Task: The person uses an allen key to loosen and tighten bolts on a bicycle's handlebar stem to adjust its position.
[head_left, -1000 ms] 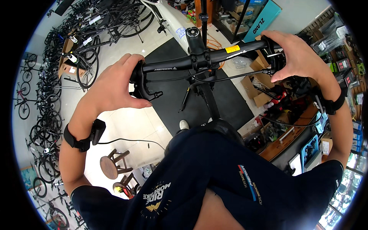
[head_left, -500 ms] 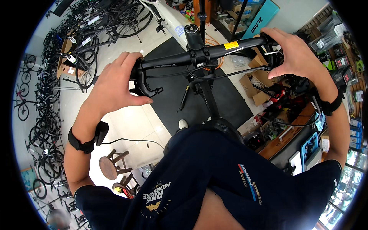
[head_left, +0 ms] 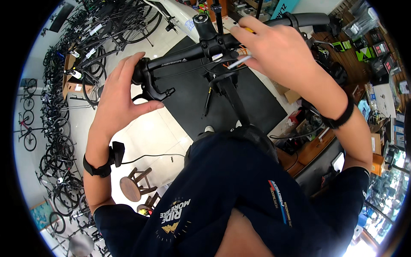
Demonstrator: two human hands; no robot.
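A black bicycle handlebar [head_left: 180,56] crosses in front of me, clamped by a black stem [head_left: 207,32]. At its left end my left hand [head_left: 118,92] lies with its fingers over the grip. Its thumb stretches out below, beside the black brake lever [head_left: 155,92]. My right hand [head_left: 280,49] is closed over the bar just right of the stem. From between its thumb and fingers a slim silver rod-like tool [head_left: 239,62] sticks out toward the stem. The right grip [head_left: 309,19] is uncovered.
A black mat [head_left: 261,107] lies on the pale tiled floor below the bike. Many bicycles [head_left: 55,145] line the left side. A wooden stool [head_left: 130,188] stands at lower left. A wooden workbench [head_left: 306,152] with parts is on the right, and a cable [head_left: 150,156] trails from my left wrist.
My right hand has moved left along the handlebar from the right grip to beside the stem, with the silver tool in it. The left hand stays at the left grip; the bar's right end has risen.
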